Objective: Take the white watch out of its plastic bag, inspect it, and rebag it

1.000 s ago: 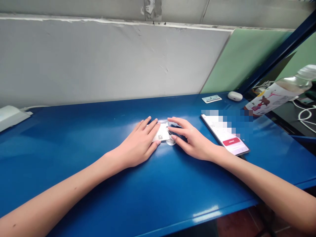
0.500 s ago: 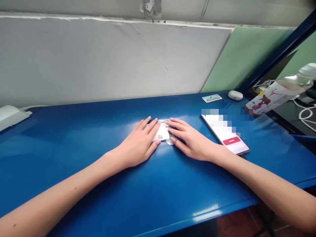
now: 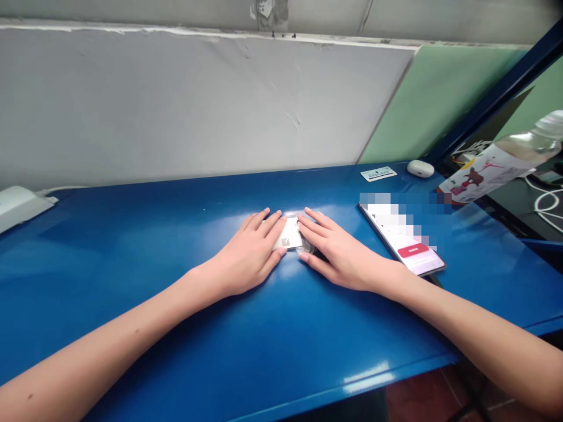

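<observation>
blue table runs across the view, glossy, with a grey wall panel behind it and a green panel further right. white packet lies flat on the table, roughly mid-view, between the two hands, small grey square mark near its lower edge. clear plastic shows at its right side, partly covered; can't tell if it's joined to the packet. left hand is palm down, fingers straight and over the packet's left part, thumb out at the lower edge, thumb and fingers apart, not clamped. right hand is also palm down, fingertips at the packet's right edge and over the plastic, thumb by the plastic's lower end, apart from the fingers; can't tell how hard either presses. phone lies just beside the right wrist, screen up, red button lit, upper part pixelated. small card and white case sit near each other at the back edge. bottle with a printed label slants in view at far right, white cable beyond it. white device at far left, cut off by the frame.
</observation>
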The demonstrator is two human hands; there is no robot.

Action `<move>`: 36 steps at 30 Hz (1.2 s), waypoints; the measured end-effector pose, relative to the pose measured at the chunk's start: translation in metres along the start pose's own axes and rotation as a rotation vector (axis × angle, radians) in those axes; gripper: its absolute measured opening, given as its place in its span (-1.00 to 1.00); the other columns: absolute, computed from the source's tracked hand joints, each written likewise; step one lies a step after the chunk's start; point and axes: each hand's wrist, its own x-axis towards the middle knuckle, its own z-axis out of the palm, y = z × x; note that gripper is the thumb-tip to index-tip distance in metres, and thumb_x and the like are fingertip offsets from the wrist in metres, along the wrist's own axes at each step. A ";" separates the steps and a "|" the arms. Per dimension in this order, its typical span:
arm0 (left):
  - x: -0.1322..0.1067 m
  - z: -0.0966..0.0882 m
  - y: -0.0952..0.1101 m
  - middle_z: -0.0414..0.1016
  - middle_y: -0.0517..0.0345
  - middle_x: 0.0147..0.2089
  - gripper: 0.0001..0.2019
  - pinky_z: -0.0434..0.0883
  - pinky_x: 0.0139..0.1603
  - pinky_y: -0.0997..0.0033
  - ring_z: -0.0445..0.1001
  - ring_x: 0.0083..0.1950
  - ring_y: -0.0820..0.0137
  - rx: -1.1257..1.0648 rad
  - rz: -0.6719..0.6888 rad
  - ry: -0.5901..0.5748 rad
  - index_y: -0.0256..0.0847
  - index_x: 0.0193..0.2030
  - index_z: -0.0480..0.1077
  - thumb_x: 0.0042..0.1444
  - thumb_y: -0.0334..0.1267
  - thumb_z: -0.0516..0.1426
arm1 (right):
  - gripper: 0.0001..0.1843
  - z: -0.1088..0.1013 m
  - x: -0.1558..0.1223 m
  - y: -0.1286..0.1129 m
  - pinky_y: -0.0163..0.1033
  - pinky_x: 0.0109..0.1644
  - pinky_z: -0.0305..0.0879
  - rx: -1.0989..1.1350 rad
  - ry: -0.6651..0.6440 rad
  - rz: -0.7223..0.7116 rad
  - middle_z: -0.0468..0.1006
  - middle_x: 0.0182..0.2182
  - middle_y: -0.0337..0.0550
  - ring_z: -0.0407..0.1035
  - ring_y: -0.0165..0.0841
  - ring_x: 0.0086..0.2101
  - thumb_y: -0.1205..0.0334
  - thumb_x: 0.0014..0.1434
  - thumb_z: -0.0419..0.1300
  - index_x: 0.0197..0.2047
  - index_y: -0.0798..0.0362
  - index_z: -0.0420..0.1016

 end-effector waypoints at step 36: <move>-0.004 0.003 -0.007 0.11 -0.20 0.47 -0.43 0.10 0.44 -0.08 0.00 0.51 0.04 -0.170 0.042 0.062 -0.35 0.46 0.03 0.46 -0.04 -0.16 | -0.54 -0.010 0.003 0.024 0.10 0.31 0.27 0.043 0.150 0.047 0.44 0.23 0.16 0.27 -0.09 0.26 0.35 0.39 -0.05 0.29 0.23 0.34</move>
